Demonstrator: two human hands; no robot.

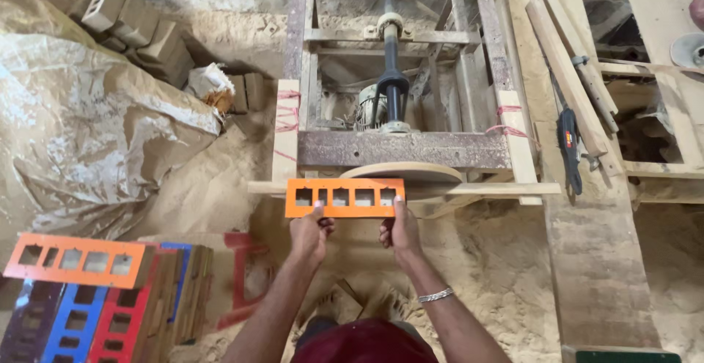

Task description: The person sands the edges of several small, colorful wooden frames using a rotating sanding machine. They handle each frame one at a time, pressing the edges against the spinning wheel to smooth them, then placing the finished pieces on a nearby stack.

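Observation:
My left hand (310, 232) and my right hand (400, 229) both grip the lower edge of a flat orange wooden piece (345, 197) with several house-shaped cutouts. I hold it level against the thin wooden rest (484, 188) in front of a round sanding disc (405, 172). The disc belongs to a rusty metal-framed machine (403, 148) with a motor (370, 108) and a black shaft behind it. A silver bracelet sits on my right wrist.
At lower left lies a stack of similar cutout pieces in orange (77, 260), blue (70, 325) and red (117, 326). A red piece (246, 275) rests in the sawdust. A crumpled plastic sheet (88, 128) covers the left. Wooden planks (568, 62) and a hand tool (569, 147) lie at right.

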